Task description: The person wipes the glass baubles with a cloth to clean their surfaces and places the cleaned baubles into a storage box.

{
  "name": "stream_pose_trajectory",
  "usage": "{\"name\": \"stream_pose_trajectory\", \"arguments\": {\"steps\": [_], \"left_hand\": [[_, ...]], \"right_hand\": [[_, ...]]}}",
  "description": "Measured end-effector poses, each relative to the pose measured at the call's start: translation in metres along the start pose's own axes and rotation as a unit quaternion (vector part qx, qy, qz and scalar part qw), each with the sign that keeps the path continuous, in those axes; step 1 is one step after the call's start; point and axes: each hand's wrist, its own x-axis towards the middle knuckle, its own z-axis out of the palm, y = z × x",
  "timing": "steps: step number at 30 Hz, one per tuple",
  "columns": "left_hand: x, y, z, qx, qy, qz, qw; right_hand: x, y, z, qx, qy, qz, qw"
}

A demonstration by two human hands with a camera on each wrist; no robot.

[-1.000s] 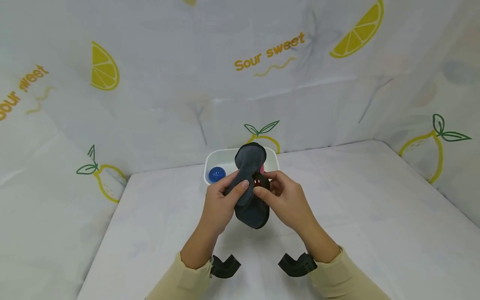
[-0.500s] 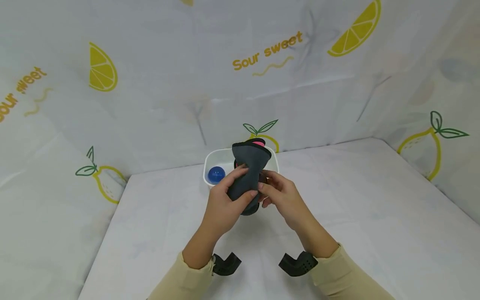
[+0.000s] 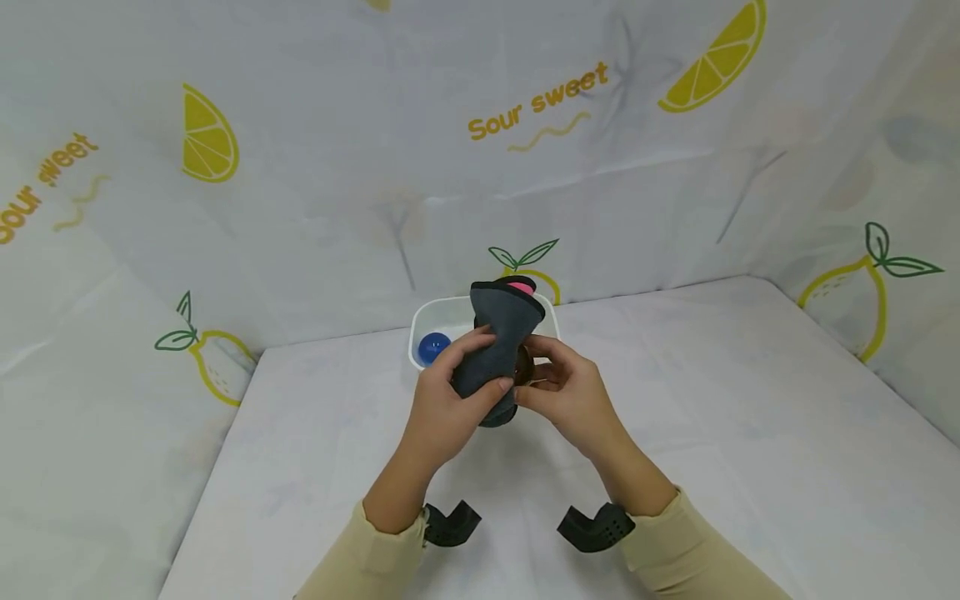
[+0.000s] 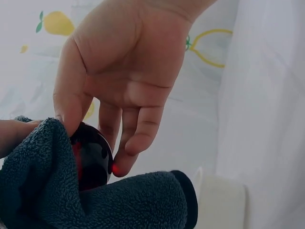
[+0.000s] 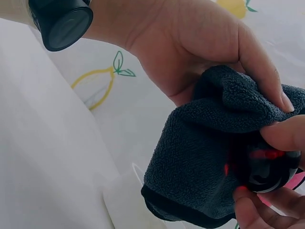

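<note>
In the head view my left hand (image 3: 453, 400) grips a dark grey-blue terry cloth (image 3: 504, 321) with black edging and a bit of pink at its top. My right hand (image 3: 573, 396) holds a glossy dark red ball (image 3: 524, 365), thumb and fingertips on its right side. The cloth lies against the ball, hiding part of it. The left wrist view shows the ball (image 4: 93, 157) between the right thumb and fingers, nestled in the cloth (image 4: 133, 200). From the right wrist, the left thumb presses bunched cloth (image 5: 190, 157) close over the ball (image 5: 271, 164).
A white plastic tub (image 3: 420, 321) stands behind the hands, partly covered by them, with a blue ball (image 3: 434, 348) in it. A white cloth covers the table (image 3: 712, 433). A lemon-printed sheet (image 3: 337, 233) hangs behind.
The cloth has been turned and gathered, so pink now shows at its top and its lower flap has drawn up. The ball, earlier in front, now sits partly behind the cloth.
</note>
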Motion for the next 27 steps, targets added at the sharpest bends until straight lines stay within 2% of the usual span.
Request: {"name": "stream_pose_trajectory", "arguments": {"steps": [10,17,23,27], "left_hand": [[0.0019,-0.0004,-0.0011,-0.025,-0.010,-0.056,0.9981],[0.0033,-0.0006,-0.0013,-0.044,-0.023,-0.081,0.9955],[0.0035,-0.0026,-0.0016,-0.115,-0.031,-0.082,0.9895],[0.0039,-0.0018,-0.0018,-0.143,-0.032,-0.082,0.9858]], "right_hand": [[-0.0007,0.0002,0.0009,-0.022,0.031,-0.068,0.997],[-0.0010,0.0002,0.0027,-0.009,0.066,-0.115,0.991],[-0.0008,-0.0012,0.0036,0.030,0.068,-0.113,0.991],[-0.0014,-0.0027,0.0038,0.016,0.062,-0.091,0.994]]}}
